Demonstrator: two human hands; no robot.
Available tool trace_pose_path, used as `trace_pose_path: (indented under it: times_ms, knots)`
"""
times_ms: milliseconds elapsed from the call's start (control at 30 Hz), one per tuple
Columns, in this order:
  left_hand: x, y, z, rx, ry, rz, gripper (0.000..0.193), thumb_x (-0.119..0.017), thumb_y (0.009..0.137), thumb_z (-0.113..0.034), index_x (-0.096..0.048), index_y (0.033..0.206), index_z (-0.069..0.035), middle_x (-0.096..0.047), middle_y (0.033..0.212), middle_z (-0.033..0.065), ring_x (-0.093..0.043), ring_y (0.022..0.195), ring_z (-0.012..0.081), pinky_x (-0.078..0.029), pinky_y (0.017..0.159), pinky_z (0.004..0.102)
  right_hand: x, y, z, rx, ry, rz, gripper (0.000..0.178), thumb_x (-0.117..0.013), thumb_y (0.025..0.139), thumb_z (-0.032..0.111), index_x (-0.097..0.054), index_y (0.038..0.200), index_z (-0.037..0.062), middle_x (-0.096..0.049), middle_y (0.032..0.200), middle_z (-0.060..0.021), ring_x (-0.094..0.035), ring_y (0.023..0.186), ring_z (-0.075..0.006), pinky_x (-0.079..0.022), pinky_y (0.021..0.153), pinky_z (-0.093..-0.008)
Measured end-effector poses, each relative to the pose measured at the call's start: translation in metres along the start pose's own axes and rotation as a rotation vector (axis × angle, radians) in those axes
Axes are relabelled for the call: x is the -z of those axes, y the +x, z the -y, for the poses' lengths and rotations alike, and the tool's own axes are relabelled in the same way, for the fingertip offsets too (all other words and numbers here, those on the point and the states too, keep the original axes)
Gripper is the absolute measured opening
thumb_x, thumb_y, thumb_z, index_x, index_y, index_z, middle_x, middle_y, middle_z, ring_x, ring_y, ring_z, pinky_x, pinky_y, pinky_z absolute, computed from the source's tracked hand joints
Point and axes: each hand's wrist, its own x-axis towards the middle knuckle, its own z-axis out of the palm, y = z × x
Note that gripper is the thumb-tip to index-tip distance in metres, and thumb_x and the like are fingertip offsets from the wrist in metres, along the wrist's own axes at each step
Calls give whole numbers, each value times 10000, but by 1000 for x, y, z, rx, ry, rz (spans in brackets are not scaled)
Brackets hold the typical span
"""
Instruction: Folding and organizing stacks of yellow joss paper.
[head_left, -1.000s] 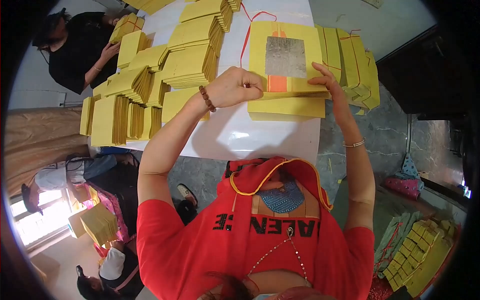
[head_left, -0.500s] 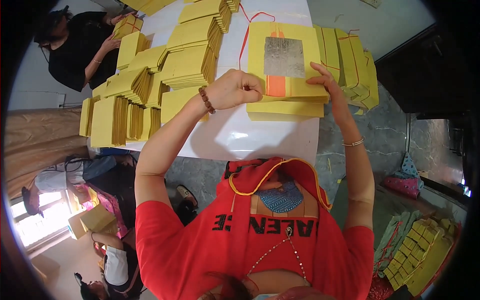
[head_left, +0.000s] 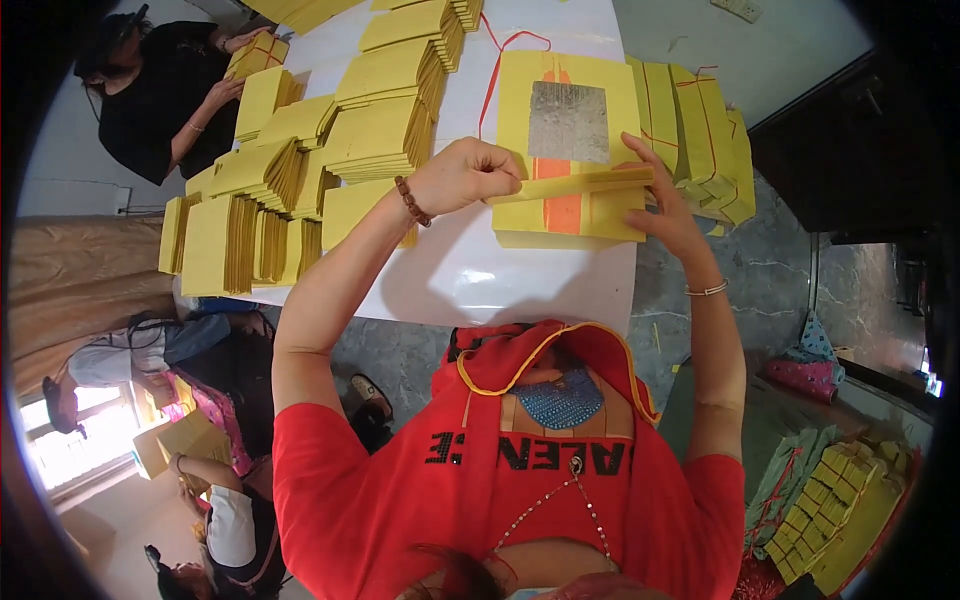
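Observation:
A stack of yellow paper sheets (head_left: 518,100) lies before me, its top bearing a silver-grey square and an orange band. The near part is lifted into a narrow raised fold that runs between my hands. At its left end, my left hand (head_left: 468,178) is closed in a pinch on the paper. My right hand (head_left: 668,205) grips the right end, fingers on the far side and thumb on the near side. Below the fold shows more yellow paper with an orange strip. A red string (head_left: 491,90) lies beside the stack's left edge.
Many folded yellow paper bundles (head_left: 375,135) stand in rows on the white table (head_left: 470,285). Red-tied yellow packs (head_left: 705,125) sit at its right edge. Across the left side, a person in black (head_left: 165,90) holds a tied bundle. More tied bundles (head_left: 825,510) lie lower right.
The near edge of the paper has come up into a raised fold, uncovering orange and yellow paper beneath. My right thumb has moved to the near side; my left hand stays almost in place.

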Motion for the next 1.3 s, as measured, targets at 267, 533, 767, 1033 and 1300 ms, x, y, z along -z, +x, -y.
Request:
trace_pose_path:
  times_ms: [267,533,767,1033,1300]
  knots:
    - [12,-13,-10,-157,69,64,340,-679,769,-234,-619,1032,-28,-614,896,37,-543,835,122,-440,731,272,-1,3,-6,-57,71,-82,256,-580,838,85,-589,1082,8,-377,1363,-53,-323,1278,-174,-278,1028,-303]
    - [-6,11,26,-605,973,-337,542,-645,707,-173,-514,1226,-92,-510,1235,79,-441,1136,280,-359,920,397,2,2,-14,-21,121,-121,229,-563,852,78,-606,1070,22,-401,1348,-44,-323,1279,-186,-303,1014,-319]
    - [-12,-17,-2,-814,1133,-476,421,-552,707,-55,-562,1128,-62,-559,1130,81,-524,1019,250,-420,830,372,11,2,32,318,-468,-78,234,-605,736,23,-656,957,79,-532,1230,-48,-376,1259,-245,-342,982,-348]
    - [-33,-43,11,-550,555,-298,272,-576,755,-105,-599,1018,-40,-622,927,128,-579,825,312,-467,745,362,-1,-23,45,191,-415,59,194,-600,733,29,-651,912,85,-656,947,-42,-586,924,-240,-408,828,-330]
    - [-23,-10,10,28,-181,-236,270,-567,882,-210,-598,1052,-3,-628,771,38,-531,654,77,-441,585,263,-16,-7,53,-292,88,-204,222,-572,865,112,-592,1059,8,-648,889,-77,-563,795,-74,-458,675,-225]
